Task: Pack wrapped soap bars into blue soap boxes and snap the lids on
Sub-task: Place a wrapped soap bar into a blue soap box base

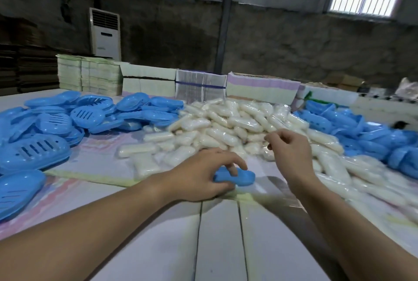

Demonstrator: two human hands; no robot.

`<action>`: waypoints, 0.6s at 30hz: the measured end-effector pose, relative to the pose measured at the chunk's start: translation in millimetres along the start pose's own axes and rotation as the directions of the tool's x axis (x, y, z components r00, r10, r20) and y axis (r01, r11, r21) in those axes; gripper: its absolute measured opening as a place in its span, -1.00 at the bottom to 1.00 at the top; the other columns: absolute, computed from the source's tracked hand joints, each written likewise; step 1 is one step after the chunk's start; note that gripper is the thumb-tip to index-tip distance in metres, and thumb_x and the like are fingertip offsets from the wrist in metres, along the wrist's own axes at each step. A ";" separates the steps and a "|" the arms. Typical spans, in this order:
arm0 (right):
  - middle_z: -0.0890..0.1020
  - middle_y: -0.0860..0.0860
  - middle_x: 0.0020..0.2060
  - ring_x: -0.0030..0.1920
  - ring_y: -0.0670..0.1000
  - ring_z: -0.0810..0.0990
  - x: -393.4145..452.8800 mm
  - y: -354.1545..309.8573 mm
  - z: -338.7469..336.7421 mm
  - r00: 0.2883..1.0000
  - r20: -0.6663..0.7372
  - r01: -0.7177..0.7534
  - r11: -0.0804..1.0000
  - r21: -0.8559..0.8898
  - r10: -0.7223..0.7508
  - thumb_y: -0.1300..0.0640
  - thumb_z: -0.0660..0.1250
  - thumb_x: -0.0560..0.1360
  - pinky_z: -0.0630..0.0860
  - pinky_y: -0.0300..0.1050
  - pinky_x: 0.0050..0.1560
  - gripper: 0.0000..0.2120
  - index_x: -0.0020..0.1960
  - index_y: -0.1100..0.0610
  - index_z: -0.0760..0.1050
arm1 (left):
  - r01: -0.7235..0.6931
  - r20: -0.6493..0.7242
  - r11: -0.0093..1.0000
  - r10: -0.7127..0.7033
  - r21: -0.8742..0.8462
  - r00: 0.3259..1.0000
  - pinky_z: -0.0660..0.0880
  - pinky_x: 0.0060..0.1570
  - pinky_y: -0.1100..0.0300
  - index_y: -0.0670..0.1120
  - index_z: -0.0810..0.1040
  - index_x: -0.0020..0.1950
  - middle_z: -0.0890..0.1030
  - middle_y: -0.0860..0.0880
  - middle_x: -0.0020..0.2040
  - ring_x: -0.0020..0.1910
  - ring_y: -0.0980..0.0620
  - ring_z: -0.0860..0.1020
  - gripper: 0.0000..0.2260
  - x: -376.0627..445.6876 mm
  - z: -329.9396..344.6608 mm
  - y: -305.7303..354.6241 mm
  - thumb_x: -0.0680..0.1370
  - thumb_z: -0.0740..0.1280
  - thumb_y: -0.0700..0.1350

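A big soap pile (228,122) sits far on the table (158,235), soft bars in slippery shiny wrap. Blue lids (45,122) lie left, hard and light. The left hand (203,174) grips a smooth box (239,178) by its sides. The right hand (291,152) hangs empty, fingers loosely curled.

Packing workshop, bare concrete walls (271,39), heaped soap bars (226,122), stacked cartons (90,75)

The left hand (201,174) covers the near-left half of a small blue plastic soap box (239,177). Blue slotted plastic lids (34,149) run off the left edge; the far-right blue pile (371,136) is blurred.
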State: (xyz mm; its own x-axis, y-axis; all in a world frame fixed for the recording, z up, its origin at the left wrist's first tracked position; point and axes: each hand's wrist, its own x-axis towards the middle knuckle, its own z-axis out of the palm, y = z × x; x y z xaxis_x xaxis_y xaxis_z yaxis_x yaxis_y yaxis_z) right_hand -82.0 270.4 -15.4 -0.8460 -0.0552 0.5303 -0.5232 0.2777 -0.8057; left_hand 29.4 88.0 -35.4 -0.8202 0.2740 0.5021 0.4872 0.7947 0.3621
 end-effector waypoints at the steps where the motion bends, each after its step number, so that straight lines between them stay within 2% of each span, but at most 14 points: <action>1: 0.58 0.12 -0.37 -0.35 -0.06 0.44 3.7 1.7 -4.1 1.000 -0.016 -0.008 1.000 -0.025 0.007 0.15 0.34 0.43 0.35 -0.13 -0.30 -0.83 -0.30 0.17 0.57 | -0.004 -0.014 1.000 0.004 -0.030 1.000 0.38 0.19 0.27 0.04 0.61 0.21 0.62 0.21 0.00 0.12 0.15 0.49 -0.70 -0.6 1.6 0.1 0.49 0.50 -0.12; 3: 0.56 -0.01 -0.45 -0.36 -0.09 0.47 4.6 4.7 -6.6 0.999 0.036 -0.003 0.986 -0.165 0.009 0.14 0.34 0.43 0.35 -0.16 -0.33 -0.83 -0.33 0.10 0.57 | -0.005 -0.043 0.999 0.003 -0.051 0.999 0.38 0.25 0.26 0.09 0.60 0.20 0.57 0.24 0.05 0.18 0.17 0.45 -0.65 -0.5 3.6 -2.2 0.44 0.54 -0.02; 5: 0.59 -0.08 -0.43 -0.40 -0.16 0.53 -1.2 7.1 -0.9 0.986 0.166 0.038 0.953 -0.300 0.013 0.15 0.32 0.41 0.37 -0.22 -0.37 -0.85 -0.33 0.06 0.56 | -0.009 0.012 0.999 0.009 0.045 1.000 0.33 0.29 0.26 0.14 0.53 0.29 0.52 0.20 0.15 0.25 0.16 0.38 -0.55 0.6 3.8 -9.2 0.43 0.48 0.16; 7: 0.60 -0.11 -0.39 -0.41 -0.24 0.56 -5.1 9.1 5.8 0.969 0.247 0.084 0.921 -0.381 0.014 0.13 0.31 0.40 0.35 -0.27 -0.39 -0.88 -0.30 0.03 0.56 | 0.069 0.086 0.991 -0.079 0.113 0.993 0.30 0.34 0.19 0.19 0.43 0.34 0.45 0.19 0.26 0.31 0.17 0.32 -0.49 -0.6 2.6 -18.4 0.43 0.38 0.28; 8: 0.60 -0.13 -0.39 -0.38 -0.22 0.57 -5.0 9.4 7.1 0.967 0.256 0.101 0.903 -0.418 0.010 0.11 0.31 0.40 0.35 -0.23 -0.37 -0.90 -0.27 0.01 0.56 | 0.120 0.107 0.987 -0.132 0.111 0.985 0.30 0.35 0.18 0.22 0.40 0.33 0.42 0.21 0.28 0.30 0.21 0.30 -0.50 -1.8 2.2 -23.0 0.43 0.36 0.29; 10: 0.62 -0.11 -0.32 -0.23 -0.09 0.58 0.9 10.8 2.7 0.975 0.223 0.108 0.854 -0.510 0.010 0.05 0.32 0.40 0.38 -0.18 -0.28 -0.91 -0.15 -0.04 0.60 | 0.190 0.104 0.978 -0.198 0.090 0.975 0.33 0.26 0.24 0.31 0.36 0.24 0.42 0.28 0.22 0.21 0.27 0.32 -0.56 -3.2 2.4 -29.8 0.42 0.39 0.29; 13: 0.63 0.01 0.03 0.12 0.12 0.54 21.0 20.7 -17.8 0.989 0.136 0.055 0.693 -0.719 0.063 -0.03 0.30 0.43 0.47 -0.02 0.04 -0.71 0.14 -0.06 0.55 | 0.248 0.030 0.968 -0.249 0.037 0.968 0.37 0.05 0.36 0.39 0.39 0.12 0.48 0.35 0.09 0.15 0.34 0.37 -0.57 -2.5 4.1 -29.2 0.30 0.35 0.40; 16: 0.51 0.09 0.26 0.28 0.21 0.42 39.4 36.2 -46.0 0.978 0.034 -0.074 0.499 -0.863 0.204 -0.10 0.25 0.48 0.35 0.16 0.23 -0.59 0.30 -0.02 0.40 | 0.231 0.021 0.972 -0.230 -0.051 0.973 0.41 0.02 0.48 0.44 0.40 0.10 0.51 0.35 0.09 0.23 0.41 0.34 -0.56 -1.1 9.8 -26.1 0.27 0.41 0.40; 18: 0.46 0.12 0.32 0.33 0.25 0.36 45.2 50.3 -64.8 0.963 -0.062 -0.178 0.447 -0.877 0.262 -0.17 0.21 0.49 0.29 0.22 0.26 -0.52 0.35 0.00 0.32 | 0.205 0.031 0.975 -0.203 -0.088 0.979 0.34 0.03 0.60 0.41 0.42 0.14 0.52 0.29 0.13 0.25 0.43 0.32 -0.54 -0.7 12.1 -25.1 0.30 0.46 0.35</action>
State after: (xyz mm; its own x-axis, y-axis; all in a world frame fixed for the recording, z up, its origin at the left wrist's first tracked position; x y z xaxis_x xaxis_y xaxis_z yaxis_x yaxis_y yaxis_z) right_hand -139.9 344.0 -14.9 -0.9456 0.0790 0.3157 0.0070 0.9748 -0.2228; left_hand 14.2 74.4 -54.4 -0.9112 0.1234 0.3931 0.3326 0.7834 0.5250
